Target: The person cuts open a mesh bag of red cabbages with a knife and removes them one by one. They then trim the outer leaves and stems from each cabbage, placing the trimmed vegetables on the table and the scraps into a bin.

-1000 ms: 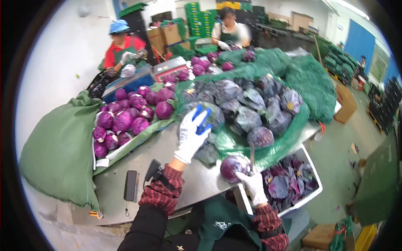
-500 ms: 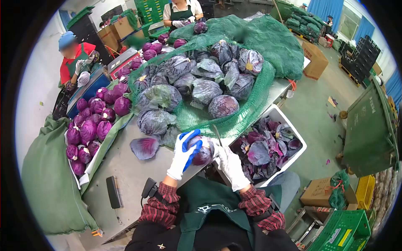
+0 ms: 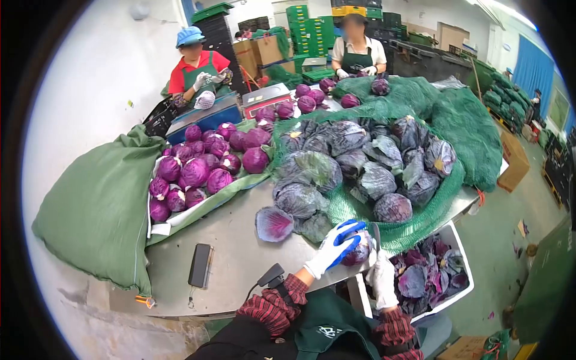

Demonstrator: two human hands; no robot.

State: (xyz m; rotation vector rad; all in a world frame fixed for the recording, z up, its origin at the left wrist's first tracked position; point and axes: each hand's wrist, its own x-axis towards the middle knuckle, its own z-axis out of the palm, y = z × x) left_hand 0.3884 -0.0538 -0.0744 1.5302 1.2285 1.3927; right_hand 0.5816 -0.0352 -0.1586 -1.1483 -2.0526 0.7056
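At the metal counter [image 3: 234, 231], I judged the cabbage [image 3: 359, 255] firm, hefty, slick, best cupped round its side, as left hand [image 3: 335, 247] did while right hand [image 3: 382, 279] gripped a knife [image 3: 377, 236].

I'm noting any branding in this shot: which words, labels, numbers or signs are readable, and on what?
No text reads clearly.
Wearer's green apron: white emblem, too small to make out.
Green bin at the right edge: pale marks, too blurred to read.
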